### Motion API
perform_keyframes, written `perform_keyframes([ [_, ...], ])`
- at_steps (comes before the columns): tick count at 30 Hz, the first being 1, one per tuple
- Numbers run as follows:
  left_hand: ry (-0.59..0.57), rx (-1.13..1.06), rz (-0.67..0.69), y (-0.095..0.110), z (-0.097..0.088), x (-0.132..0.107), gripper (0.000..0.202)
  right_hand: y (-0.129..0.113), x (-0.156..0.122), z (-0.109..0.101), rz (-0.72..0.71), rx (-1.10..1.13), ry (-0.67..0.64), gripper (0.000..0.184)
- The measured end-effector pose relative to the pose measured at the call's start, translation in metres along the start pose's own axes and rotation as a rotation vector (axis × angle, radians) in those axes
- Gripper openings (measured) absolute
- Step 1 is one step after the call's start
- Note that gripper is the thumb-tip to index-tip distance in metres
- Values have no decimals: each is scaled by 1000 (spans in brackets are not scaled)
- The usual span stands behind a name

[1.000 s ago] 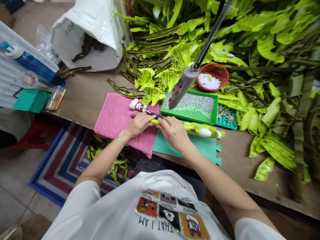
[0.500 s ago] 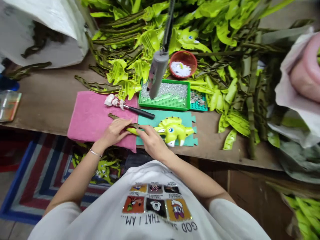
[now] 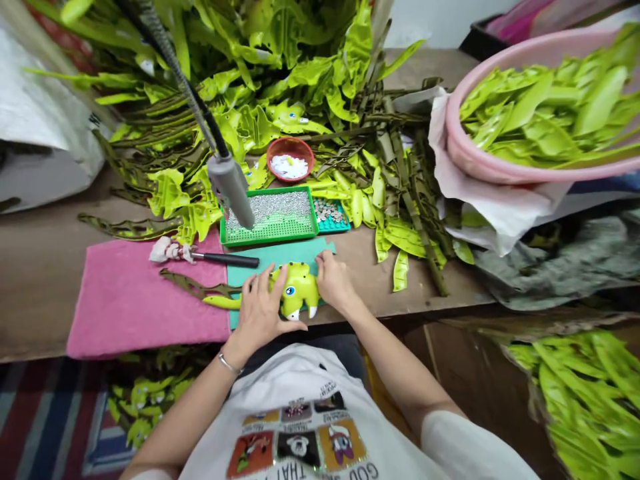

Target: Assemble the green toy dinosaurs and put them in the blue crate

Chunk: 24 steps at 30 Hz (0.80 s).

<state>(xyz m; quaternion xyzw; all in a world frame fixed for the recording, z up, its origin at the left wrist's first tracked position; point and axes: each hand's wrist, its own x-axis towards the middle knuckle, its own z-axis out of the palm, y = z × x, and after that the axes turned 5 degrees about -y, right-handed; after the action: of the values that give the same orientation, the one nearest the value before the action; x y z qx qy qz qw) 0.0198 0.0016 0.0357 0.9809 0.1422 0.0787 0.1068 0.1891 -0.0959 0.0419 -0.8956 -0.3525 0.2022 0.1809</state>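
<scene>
I see left hand [image 3: 260, 305] spread wide across green toy [image 3: 303, 287] on teal mat [image 3: 287, 252], near front edge of table [image 3: 364, 283]; right hand [image 3: 335, 280] curled at toy's end, grip I can't tell. Table strip shows right of mat.

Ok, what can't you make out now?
Head view:
Green toy dinosaur, partly: covered by left hand.
What the right hand pinches, if anything: hidden by the hand itself.
Pink basin, right side: cut off by picture edge.
Silvery pieces in green tray: too small to identify.
</scene>
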Motion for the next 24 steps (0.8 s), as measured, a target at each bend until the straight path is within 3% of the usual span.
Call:
perform_keyframes([
  [3,-16,33,-47,3,-1,3,118,2,1,-3,-79,72,-11,27],
  [6,-24,51,-72,4,-3,3,115,16,14,-23,-184,145,-30,20],
  [9,-37,49,-67,2,-3,5,115,54,34,-59,-211,120,173,22],
  [12,-50,46,-72,1,-3,7,115,107,43,-96,92,-105,446,30],
  [14,-53,45,-73,1,-3,8,114,137,38,-113,297,-230,471,36],
  [16,-48,46,-68,0,-3,8,114,157,29,-120,432,-292,399,42],
  [19,-18,54,-52,-1,-1,7,113,168,12,-120,505,-272,257,50],
  [24,11,72,-31,-4,2,7,114,173,-9,-106,501,-200,300,54],
])
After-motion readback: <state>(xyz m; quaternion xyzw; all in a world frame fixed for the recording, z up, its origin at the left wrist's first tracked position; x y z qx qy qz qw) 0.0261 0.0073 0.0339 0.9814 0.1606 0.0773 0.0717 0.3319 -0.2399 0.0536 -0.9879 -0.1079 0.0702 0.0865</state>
